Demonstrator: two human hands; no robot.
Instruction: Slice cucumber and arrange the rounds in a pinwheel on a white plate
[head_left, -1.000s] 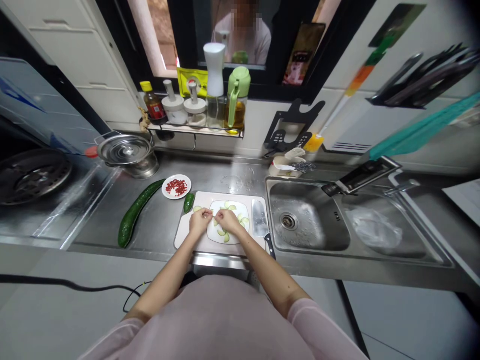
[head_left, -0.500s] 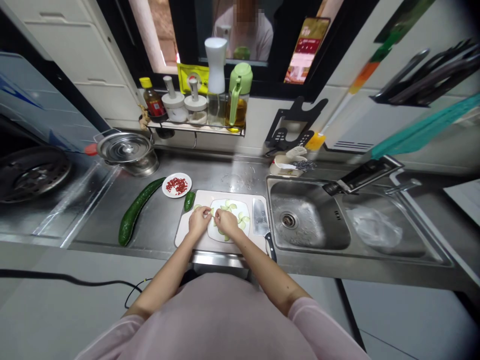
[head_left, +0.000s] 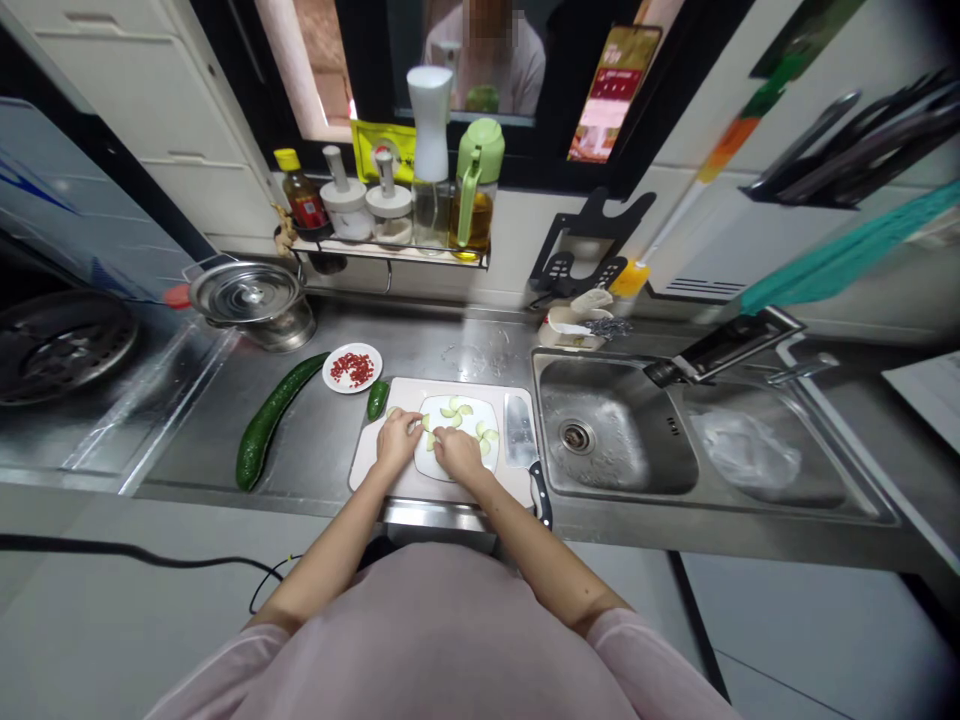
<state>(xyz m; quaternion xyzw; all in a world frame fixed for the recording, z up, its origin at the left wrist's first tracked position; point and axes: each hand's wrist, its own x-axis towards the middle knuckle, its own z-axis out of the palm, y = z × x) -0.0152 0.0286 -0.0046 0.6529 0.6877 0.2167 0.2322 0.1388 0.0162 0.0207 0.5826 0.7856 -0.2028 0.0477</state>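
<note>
A squarish white plate (head_left: 466, 470) lies on a pale cutting board (head_left: 405, 388). Thin pale-green cucumber slices (head_left: 456, 408) are laid on it in small fan-like clusters. Over the plate's left side, my left hand (head_left: 397, 440) is closed, its fingertips pinching a cucumber slice (head_left: 425, 422). My right hand (head_left: 459, 455) reaches low over the plate's middle, fingers closed on a slice against the plate; its fingertips partly hide that slice. Beside the plate's right edge rests a kitchen knife (head_left: 519, 435). A cut cucumber piece (head_left: 378, 400) sits at the board's upper left corner.
A long cucumber (head_left: 264, 440) and a small plate of red pieces (head_left: 352, 368) lie left of the board. Behind them stands a lidded steel pot (head_left: 259, 305). The sink (head_left: 622, 430) adjoins on the right. A condiment shelf (head_left: 390, 252) hangs at the back.
My right hand has moved slightly down and right, away from my left fingertips, to the slices on the plate. More of the plate's clusters show. My left hand has hardly moved.
</note>
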